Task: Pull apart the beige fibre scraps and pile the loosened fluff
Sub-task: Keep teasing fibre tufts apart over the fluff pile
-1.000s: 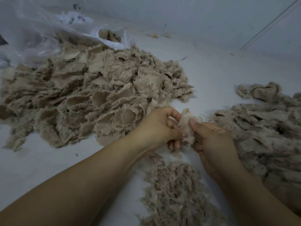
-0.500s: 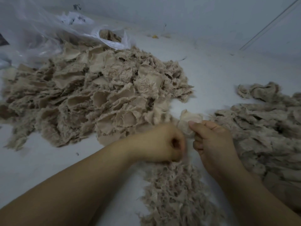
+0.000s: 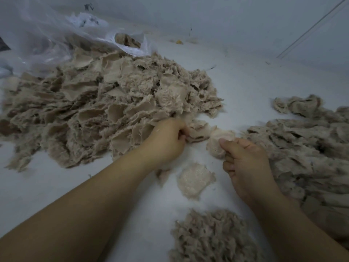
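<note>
- Left hand (image 3: 168, 140): now reaching away from the right hand toward the near edge of the big scrap heap (image 3: 105, 110), fingers curling around a fresh scrap (image 3: 198, 131) at the heap's edge and gripping it; a second ago meeting the right hand over one piece.
- Right hand (image 3: 243, 161): holding position, thumb and curled fingers pinching a pale, half-teased scrap (image 3: 219, 144) just beyond its thumb, as half a second ago.
- Lying between the two wrists: a flat, thin beige piece (image 3: 195, 180), newly in view on the surface and gripped by neither hand.
- Sitting nearer the body than both hands: the loosened fluff pile (image 3: 213, 237), now seen lower in the view as the head tilts up.
- Meaning for the task, as a judgement: one pull apparently finishing, left hand fetching the next scrap; plenty of heap remaining, so far from done.
- Spreading beyond the right hand, on its outer side: a second mass of beige fibre (image 3: 302, 148), longer and stringier.
- Lying beyond the heap, past the left hand: a clear plastic bag (image 3: 56, 35) with more scraps showing at its mouth.
- Stretching under everything: a pale white surface (image 3: 245, 82), meeting a white wall (image 3: 226, 16) far beyond the hands, with small bits of debris near the join.
</note>
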